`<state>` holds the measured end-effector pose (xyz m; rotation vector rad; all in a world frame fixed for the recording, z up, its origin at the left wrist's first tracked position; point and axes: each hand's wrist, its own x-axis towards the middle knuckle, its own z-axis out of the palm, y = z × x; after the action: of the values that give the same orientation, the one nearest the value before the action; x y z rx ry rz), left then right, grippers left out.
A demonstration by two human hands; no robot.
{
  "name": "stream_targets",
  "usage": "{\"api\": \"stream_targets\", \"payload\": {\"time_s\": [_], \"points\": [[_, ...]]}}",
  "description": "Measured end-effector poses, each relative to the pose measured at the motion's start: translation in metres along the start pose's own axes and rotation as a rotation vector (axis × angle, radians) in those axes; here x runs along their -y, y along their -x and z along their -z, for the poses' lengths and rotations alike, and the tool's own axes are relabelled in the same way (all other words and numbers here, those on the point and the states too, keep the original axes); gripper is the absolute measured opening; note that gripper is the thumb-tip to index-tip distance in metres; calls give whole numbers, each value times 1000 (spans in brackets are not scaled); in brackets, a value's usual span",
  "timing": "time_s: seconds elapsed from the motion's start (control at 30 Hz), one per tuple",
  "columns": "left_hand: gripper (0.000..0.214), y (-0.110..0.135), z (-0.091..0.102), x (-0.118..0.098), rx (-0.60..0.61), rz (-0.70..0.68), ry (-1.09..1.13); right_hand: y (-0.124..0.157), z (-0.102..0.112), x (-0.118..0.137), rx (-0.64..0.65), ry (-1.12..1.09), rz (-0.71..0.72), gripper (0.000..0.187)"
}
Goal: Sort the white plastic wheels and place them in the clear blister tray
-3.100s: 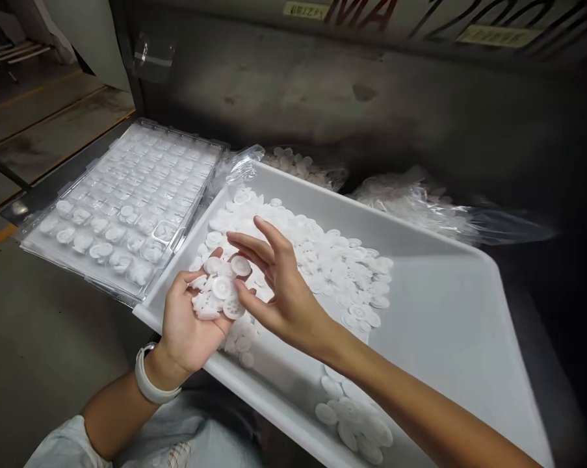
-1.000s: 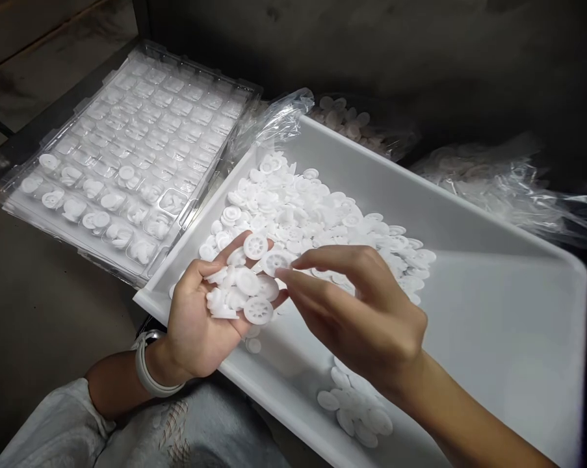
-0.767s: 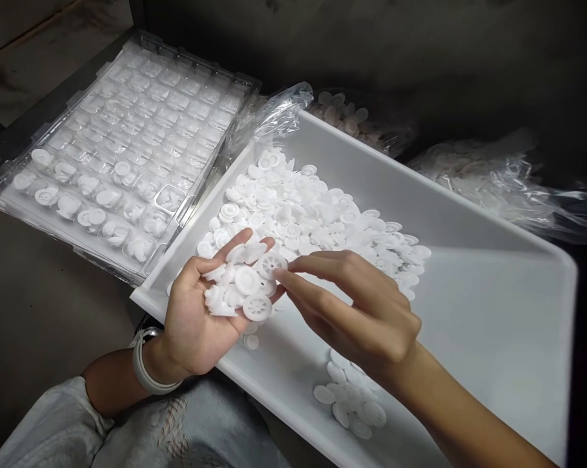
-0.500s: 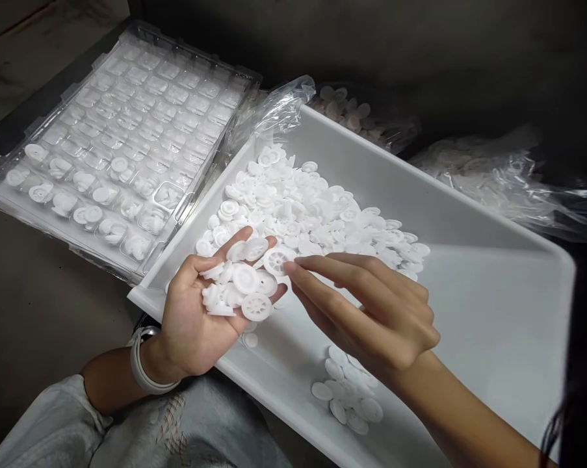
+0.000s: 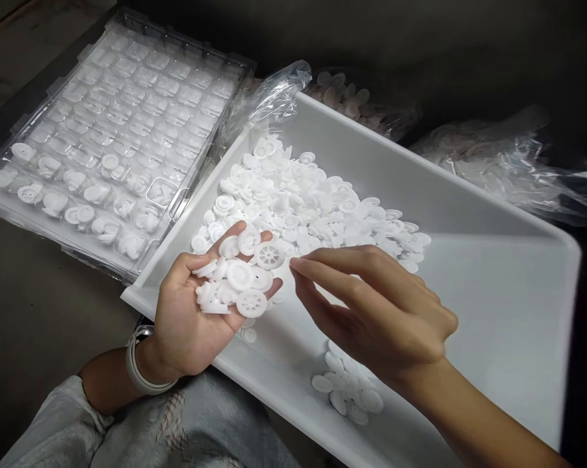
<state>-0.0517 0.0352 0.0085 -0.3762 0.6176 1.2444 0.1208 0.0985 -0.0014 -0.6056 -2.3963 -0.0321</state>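
My left hand [image 5: 186, 318] is palm up over the bin's near left edge, fingers curled around a pile of small white plastic gears [image 5: 239, 275]. A spoked gear [image 5: 269, 255] lies at the fingertip side of the pile. Just right of it, my right hand [image 5: 376, 312] hangs over the bin with its fingertips drawn together. I see nothing between those fingertips, and a small gap separates them from the spoked gear. Beneath and beyond both hands, a large heap of white gears [image 5: 313, 201] fills the far left part of the white bin [image 5: 508, 325].
At the left lies a clear blister tray [image 5: 127, 123], with gears in its nearest pockets. A smaller group of white discs [image 5: 349, 390] rests in the bin under my right wrist. Behind the bin are clear plastic bags [image 5: 488, 169] of parts. A white-strapped watch [image 5: 140, 364] circles my left wrist.
My right fingertips have let go of the spoked gear and moved slightly right, away from it. That gear now rests on the left hand's pile. The view has shifted slightly.
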Motion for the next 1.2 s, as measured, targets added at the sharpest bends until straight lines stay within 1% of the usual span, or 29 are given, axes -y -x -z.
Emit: {"api": "stream_targets", "payload": {"time_s": [0.07, 0.13, 0.27, 0.37, 0.47, 0.67, 0.8, 0.97, 1.13, 1.2], "points": [[42, -1, -1, 0, -18, 1, -2, 0, 3, 4, 51, -66, -39, 36], [43, -2, -1, -1, -21, 10, 0, -1, 6, 9, 129, -106, -46, 33], [44, -5, -1, -1, -17, 16, 16, -5, 8, 14, 252, -104, -34, 24], [43, -6, 1, -1, 5, 6, 23, -5, 5, 14, 299, -95, -32, 22], [41, -7, 1, 0, -20, 2, 26, -3, 4, 15, 309, -125, -57, 19], [42, -8, 0, 0, -6, 20, 62, -1, 2, 16, 299, -165, -113, 19], [43, -8, 0, -1, -23, 3, 72, -1, -1, 20, 230, -150, -125, 23], [38, -8, 0, -1, -5, 8, 93, 2, -4, 24, 174, -188, -103, 29], [39, -7, 2, 0, 19, 12, 77, 10, -6, 23, 111, -228, -107, 45], [41, -7, 2, 0, 21, 6, 80, 13, -7, 21, 94, -227, -74, 47]]}}
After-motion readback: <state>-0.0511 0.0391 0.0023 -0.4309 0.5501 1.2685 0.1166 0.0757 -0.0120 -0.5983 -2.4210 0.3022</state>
